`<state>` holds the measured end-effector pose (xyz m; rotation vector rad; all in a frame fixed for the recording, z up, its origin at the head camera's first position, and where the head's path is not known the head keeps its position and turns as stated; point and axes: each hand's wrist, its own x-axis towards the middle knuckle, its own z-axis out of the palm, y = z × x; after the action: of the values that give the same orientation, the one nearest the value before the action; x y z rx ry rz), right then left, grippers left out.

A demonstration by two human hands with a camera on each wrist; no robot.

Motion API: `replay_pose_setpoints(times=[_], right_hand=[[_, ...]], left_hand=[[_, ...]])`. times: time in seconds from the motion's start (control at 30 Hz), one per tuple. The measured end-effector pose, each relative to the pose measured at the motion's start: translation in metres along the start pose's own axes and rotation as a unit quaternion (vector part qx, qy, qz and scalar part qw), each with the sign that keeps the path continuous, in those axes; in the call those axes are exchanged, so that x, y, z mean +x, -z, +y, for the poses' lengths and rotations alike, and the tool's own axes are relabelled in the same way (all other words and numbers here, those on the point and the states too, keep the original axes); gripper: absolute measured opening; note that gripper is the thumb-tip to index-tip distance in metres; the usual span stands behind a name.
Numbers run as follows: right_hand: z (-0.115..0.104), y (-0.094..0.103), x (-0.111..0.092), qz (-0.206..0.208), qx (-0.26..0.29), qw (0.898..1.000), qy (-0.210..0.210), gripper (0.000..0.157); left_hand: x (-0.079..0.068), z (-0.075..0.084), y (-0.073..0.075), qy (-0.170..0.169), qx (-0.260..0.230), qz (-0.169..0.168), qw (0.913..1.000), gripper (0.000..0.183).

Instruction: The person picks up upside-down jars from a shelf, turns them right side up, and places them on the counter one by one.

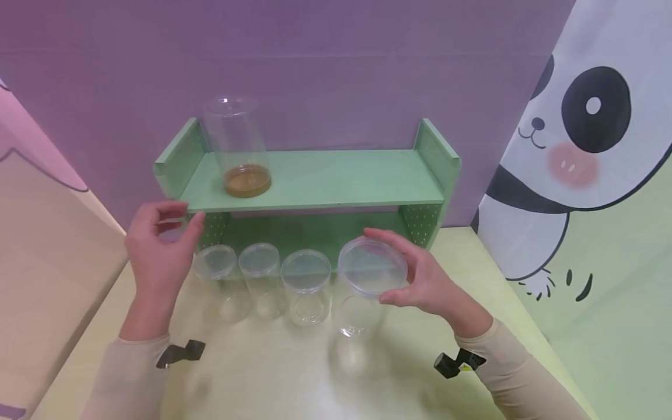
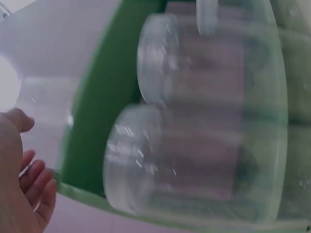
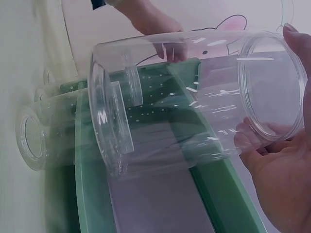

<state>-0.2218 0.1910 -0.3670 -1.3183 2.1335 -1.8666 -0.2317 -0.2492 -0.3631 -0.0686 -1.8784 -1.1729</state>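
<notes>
My right hand (image 1: 427, 277) grips a clear lidded plastic jar (image 1: 371, 267) near its top, thumb in front and fingers behind. In the right wrist view this jar (image 3: 165, 104) lies across the picture, with fingertips (image 3: 247, 137) around its lid end. My left hand (image 1: 160, 248) hangs by the left front corner of the green shelf (image 1: 341, 175), its fingers loosely bent and holding nothing. Below it, three clear lidded jars, a left one (image 1: 216, 262), a middle one (image 1: 259, 261) and a right one (image 1: 306, 271), stand in a row before the shelf.
A tall clear container (image 1: 236, 137) with a brown bottom stands on the left of the upper shelf board. Raised side panels (image 1: 441, 149) close off both shelf ends. The pale tabletop (image 1: 262, 373) extends toward me, with a purple wall (image 1: 336, 87) behind the shelf.
</notes>
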Motion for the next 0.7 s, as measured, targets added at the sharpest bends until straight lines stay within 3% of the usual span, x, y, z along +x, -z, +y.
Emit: replay_pose_setpoints(times=[0.2,0.43,0.7], right_hand=[[0.000,0.001,-0.001,0.002,0.001,1.000,-0.001,0.098],[0.006,0.003,-0.001,0.010,-0.014,1.000,-0.004,0.097],[0.011,0.005,-0.001,0.022,-0.034,0.999,-0.018,0.097]], left_hand=[[0.014,-0.020,0.000,0.023,0.029,0.054,0.9979,0.027],[0.029,-0.020,-0.002,0.090,0.027,0.016,0.9955,0.046],[0.026,-0.027,-0.008,0.082,-0.004,0.039,0.9959,0.037]])
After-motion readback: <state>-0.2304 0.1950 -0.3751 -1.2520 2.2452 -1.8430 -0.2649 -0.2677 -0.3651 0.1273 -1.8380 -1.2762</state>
